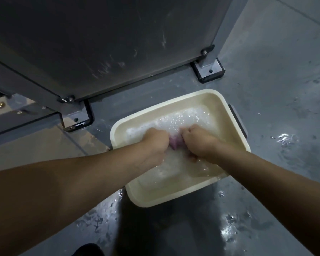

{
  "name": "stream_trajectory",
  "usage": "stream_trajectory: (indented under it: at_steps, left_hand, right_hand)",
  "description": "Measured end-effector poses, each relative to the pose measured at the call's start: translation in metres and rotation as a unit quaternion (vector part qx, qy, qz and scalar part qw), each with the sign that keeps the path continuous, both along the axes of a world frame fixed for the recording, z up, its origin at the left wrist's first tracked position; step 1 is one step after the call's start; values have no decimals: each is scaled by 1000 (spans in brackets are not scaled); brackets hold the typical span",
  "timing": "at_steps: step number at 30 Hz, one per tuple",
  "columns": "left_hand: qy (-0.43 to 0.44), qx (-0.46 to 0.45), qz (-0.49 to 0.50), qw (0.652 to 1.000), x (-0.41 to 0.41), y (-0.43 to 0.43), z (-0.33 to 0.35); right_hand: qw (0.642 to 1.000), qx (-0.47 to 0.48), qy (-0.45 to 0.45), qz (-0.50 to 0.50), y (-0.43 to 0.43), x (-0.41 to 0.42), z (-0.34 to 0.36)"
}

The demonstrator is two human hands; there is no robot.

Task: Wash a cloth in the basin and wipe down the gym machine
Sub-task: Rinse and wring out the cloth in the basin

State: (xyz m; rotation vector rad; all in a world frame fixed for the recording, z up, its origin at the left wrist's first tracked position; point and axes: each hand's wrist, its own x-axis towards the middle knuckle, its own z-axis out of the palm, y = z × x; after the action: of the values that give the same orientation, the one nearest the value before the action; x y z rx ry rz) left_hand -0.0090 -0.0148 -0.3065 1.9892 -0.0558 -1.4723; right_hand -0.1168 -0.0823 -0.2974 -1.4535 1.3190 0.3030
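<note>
A cream rectangular basin (174, 197) sits on the grey floor, holding foamy water. Both my hands are down in the suds near its middle. My left hand (153, 143) and my right hand (198, 142) are curled around a pink cloth (174, 143), of which only a small bunched part shows between my fists. The rest of the cloth is hidden under foam and fingers. The gym machine's dark grey panel (100, 43) rises just behind the basin, streaked with wet marks.
Two bolted machine feet (208, 71) (76, 118) stand on the floor behind the basin. Water puddles (229, 228) lie on the floor to the right and in front. A dark shoe tip (89, 250) shows at the bottom edge.
</note>
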Motion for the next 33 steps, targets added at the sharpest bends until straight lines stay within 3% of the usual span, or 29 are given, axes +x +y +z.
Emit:
stream_trajectory:
  at_steps: [1,3,4,6,9,12,14,18,20,22,27,31,33]
  left_hand:
    - [8,11,9,1000,2,1,0]
    - [32,13,29,999,4,1,3]
    - [41,13,24,999,4,2,4]
    - [47,34,-5,998,6,2,-1]
    - [119,98,-8,988,12,-1,-10]
    - [170,68,-6,983,9,-2,2]
    - [195,38,32,980,3,-4,5]
    - [119,8,34,992,2,-3,-12]
    - [75,5,37,996,3,-2,-22]
    - [99,3,23,995,3,-3,-28]
    - [141,-22,30,989,-5,-9,1]
    - [32,-27,-12,999,-17,-7,2]
    - [-2,-15,-38,999,-23,0,0]
  right_hand:
    - [1000,14,9,-12,2,1,-1]
    - [995,1,86,58,3,6,-5]
    - [997,-6,74,29,3,6,-8]
    - [997,-19,-6,-79,-3,-1,-18]
    - [983,15,-130,-127,-1,-3,-8]
    - [946,61,-234,-214,-2,-1,1]
    - [951,25,-201,-233,-6,-4,-4]
    - [991,-97,-36,-80,-4,-13,-11]
    - [993,-118,-2,-27,0,-15,-10]
    - [992,-126,18,-14,2,-14,-6]
    - [988,-10,-64,-138,-3,-15,10]
    - [964,-13,-65,-258,3,-18,32]
    - [962,-30,-36,-269,12,-20,36]
